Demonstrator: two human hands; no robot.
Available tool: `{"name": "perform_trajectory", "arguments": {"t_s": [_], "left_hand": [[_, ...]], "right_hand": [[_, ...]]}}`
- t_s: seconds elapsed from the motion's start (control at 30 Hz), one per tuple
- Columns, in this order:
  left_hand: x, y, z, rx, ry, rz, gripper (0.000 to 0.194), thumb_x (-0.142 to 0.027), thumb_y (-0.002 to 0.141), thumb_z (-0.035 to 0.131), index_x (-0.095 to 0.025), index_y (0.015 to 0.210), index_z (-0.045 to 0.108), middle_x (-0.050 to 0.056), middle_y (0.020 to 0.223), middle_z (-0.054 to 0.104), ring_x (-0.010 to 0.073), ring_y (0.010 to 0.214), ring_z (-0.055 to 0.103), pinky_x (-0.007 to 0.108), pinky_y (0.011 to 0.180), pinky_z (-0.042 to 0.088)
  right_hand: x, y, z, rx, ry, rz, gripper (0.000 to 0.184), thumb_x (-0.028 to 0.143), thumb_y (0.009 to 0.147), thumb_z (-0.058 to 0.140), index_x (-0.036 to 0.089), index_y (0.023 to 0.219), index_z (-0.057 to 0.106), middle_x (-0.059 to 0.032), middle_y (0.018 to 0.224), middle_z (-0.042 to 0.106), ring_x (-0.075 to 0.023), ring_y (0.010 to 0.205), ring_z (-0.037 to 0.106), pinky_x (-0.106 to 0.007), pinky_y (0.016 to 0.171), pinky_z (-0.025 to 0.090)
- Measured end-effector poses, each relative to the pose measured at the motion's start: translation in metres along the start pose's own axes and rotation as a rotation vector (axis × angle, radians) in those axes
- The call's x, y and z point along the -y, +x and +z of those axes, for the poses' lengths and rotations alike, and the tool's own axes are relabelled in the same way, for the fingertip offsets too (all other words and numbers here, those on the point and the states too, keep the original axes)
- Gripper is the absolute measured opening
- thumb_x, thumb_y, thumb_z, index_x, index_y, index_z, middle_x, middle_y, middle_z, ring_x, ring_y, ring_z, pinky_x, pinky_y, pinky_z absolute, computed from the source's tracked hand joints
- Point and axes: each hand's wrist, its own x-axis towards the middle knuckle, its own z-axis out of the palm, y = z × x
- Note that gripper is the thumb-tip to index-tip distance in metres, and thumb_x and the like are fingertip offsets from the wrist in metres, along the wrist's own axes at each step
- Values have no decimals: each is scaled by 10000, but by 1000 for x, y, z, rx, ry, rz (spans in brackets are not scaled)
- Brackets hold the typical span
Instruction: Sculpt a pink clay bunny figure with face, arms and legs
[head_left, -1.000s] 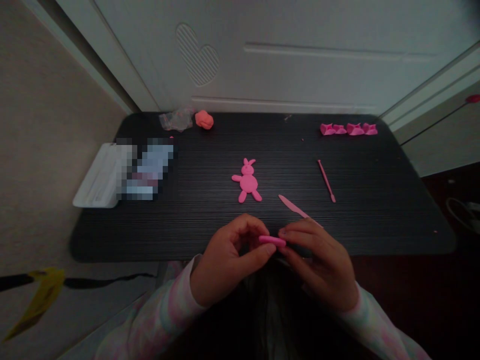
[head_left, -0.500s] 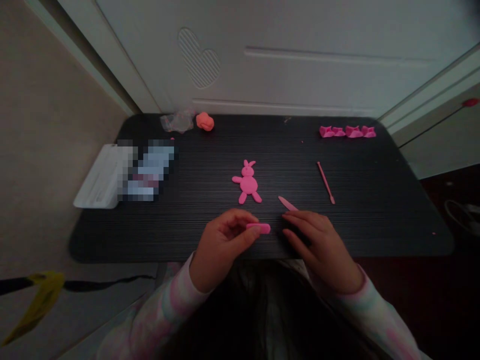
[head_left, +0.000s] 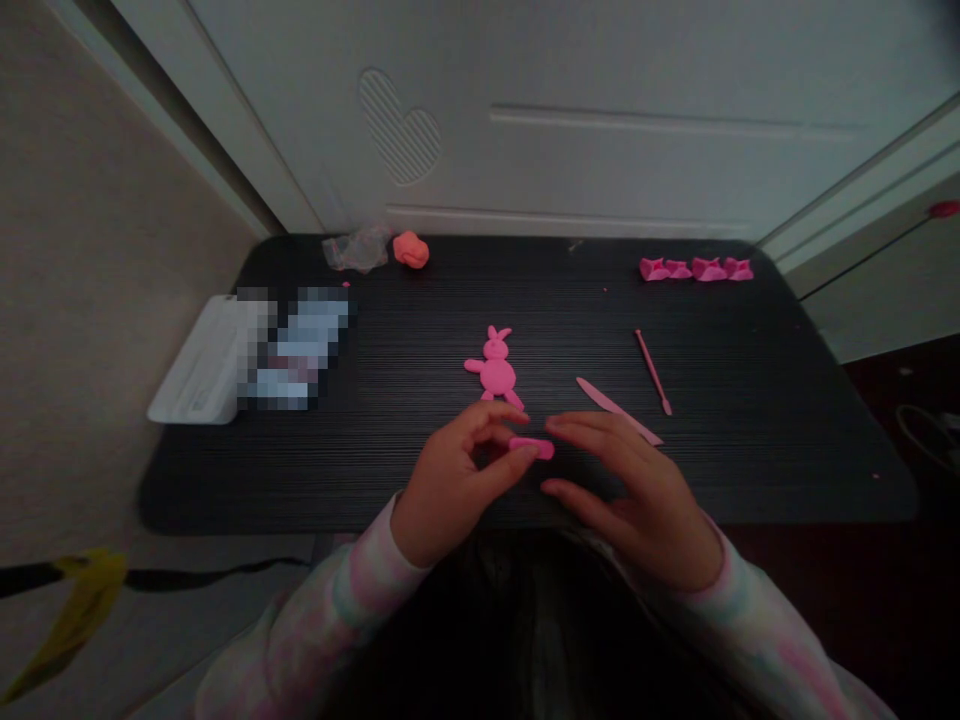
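Between the thumb and fingers of my left hand [head_left: 461, 475] is a small pink clay strip [head_left: 541, 449] with a rounded end. My right hand [head_left: 637, 490] is just right of the strip, thumb and fingers apart, holding nothing. A flat pink clay rabbit [head_left: 497, 377] lies beyond my left hand, with two ears, one arm on its left side and two legs; my fingers partly cover the legs. Past my right fingers, a pink modelling knife [head_left: 611, 406] rests slantwise on the dark table [head_left: 420, 340].
A thin pink modelling stick [head_left: 653, 372] lies right of the knife. Pink folded pieces [head_left: 696, 269] line the back right. An orange clay lump [head_left: 411, 251] and a clear crumpled wrapper [head_left: 358, 250] sit at the back left. A white box [head_left: 202, 360] and a blurred-out item [head_left: 304, 350] lie left.
My right hand has let go of the pink knife, which now lies further right, and has moved left toward the strip. My left hand has shifted slightly right with the strip.
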Motion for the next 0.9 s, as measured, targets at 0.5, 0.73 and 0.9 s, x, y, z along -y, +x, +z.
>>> {"name": "perform_trajectory", "arguments": {"t_s": [0.5, 0.73, 0.9], "left_hand": [[6, 40, -19, -256, 960, 313, 534, -303, 739, 525, -134, 1217, 354, 109, 1115, 525, 255, 1049, 424, 408, 905, 334], [7, 57, -25, -145, 1047, 190, 599, -323, 713, 532, -149, 1248, 328, 112, 1087, 544, 291, 1041, 437, 438, 857, 347], [6, 60, -29, -105, 1015, 232, 604, -316, 688, 573, -154, 1230, 360, 83, 1024, 553, 264, 984, 453, 412, 848, 357]], "right_hand": [[-22, -6, 28, -152, -32, 212, 167, 218, 794, 510, 185, 949, 562, -59, 882, 633, -186, 836, 579, -361, 736, 478], [-23, -5, 29, -157, 45, 235, 161, 215, 795, 504, 197, 941, 569, -54, 892, 630, -189, 853, 575, -367, 762, 469], [-23, -5, 28, -153, 77, 248, 155, 216, 797, 507, 182, 933, 573, -54, 885, 630, -179, 851, 570, -356, 767, 460]]}}
